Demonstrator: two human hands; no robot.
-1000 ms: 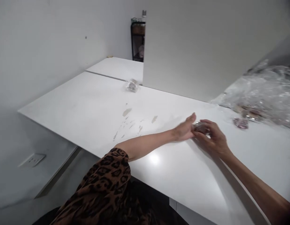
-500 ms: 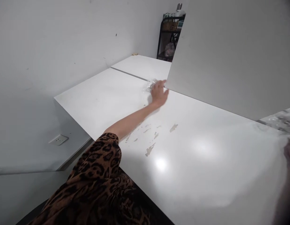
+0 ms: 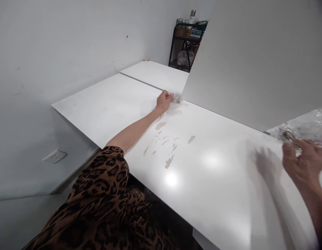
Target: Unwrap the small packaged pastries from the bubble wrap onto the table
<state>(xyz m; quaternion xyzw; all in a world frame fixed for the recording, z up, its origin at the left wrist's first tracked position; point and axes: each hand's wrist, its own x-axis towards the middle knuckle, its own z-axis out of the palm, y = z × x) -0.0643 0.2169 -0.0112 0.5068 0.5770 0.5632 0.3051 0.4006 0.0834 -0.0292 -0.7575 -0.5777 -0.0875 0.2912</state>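
Observation:
My left hand (image 3: pixel 164 101) reaches across the white table (image 3: pixel 215 187), its fingers closed on a small crumpled piece of clear plastic (image 3: pixel 178 98). That plastic lies by the lower left corner of a tall pale panel (image 3: pixel 249 66), which stands upright on the table. At the right side, my right hand (image 3: pixel 304 158) is curled against a heap of crinkled clear plastic wrap (image 3: pixel 313 123), its fingers closed on the wrap's near edge. Some fingertips of that hand are hidden in the shiny folds. Worn brownish patches (image 3: pixel 169 161) mark the tabletop between my hands.
A second white tabletop (image 3: pixel 158 74) adjoins behind a narrow gap. A wall (image 3: pixel 72 41) runs along the left, with a socket (image 3: pixel 55 156) below table height. Beyond the tables stands a black shelf rack (image 3: pixel 172 45) holding boxes and bags.
My left hand has gone from spread fingers to a closed grip on the small plastic and sits slightly farther left. My right hand has come into fuller view at the plastic wrap.

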